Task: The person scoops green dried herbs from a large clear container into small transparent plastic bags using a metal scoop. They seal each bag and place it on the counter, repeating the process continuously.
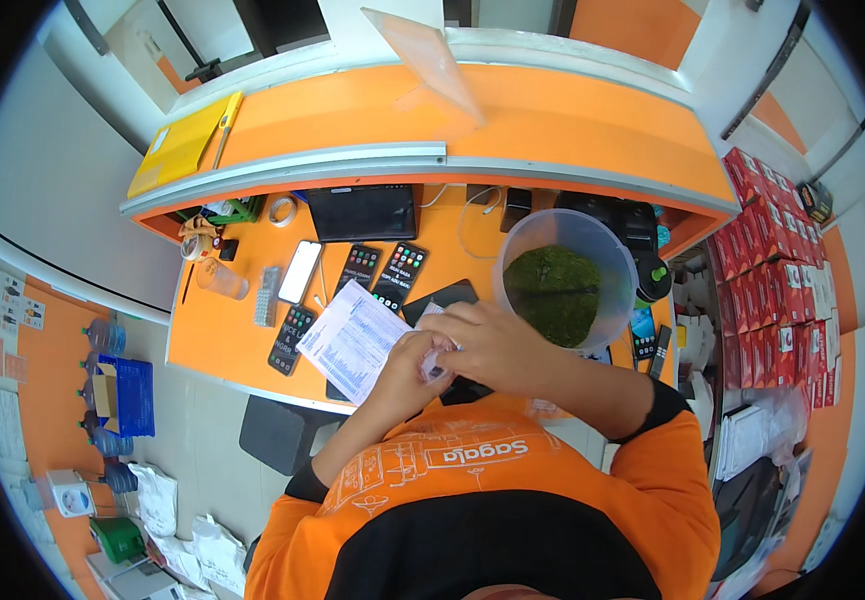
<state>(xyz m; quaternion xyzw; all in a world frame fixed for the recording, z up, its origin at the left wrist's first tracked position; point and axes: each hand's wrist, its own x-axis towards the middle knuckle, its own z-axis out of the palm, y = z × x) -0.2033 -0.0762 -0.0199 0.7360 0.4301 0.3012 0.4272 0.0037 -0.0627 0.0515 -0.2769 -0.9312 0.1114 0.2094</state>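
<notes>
Close to my chest, at the front edge of the orange desk (pixel 214 345), my two hands meet. My left hand (pixel 407 372) is closed around a small clear plastic item (pixel 433 366), whose exact kind is too small to tell. Bent over it from the right, my right hand (pixel 482 340) has its fingers curled onto the same item. A printed paper sheet (pixel 352 338) lies just left of my hands. Beyond and beside it are several phones, including a dark one (pixel 398 277), another (pixel 291 340) and one with a white screen (pixel 299 272).
Right of my hands stands a translucent bucket (pixel 616 262) with green moss-like material inside. A black screen (pixel 364 212), tape roll (pixel 282 210) and clear cup (pixel 222 280) sit farther back. A raised shelf (pixel 572 115) spans the far side. Red boxes (pixel 777 280) are stacked at right.
</notes>
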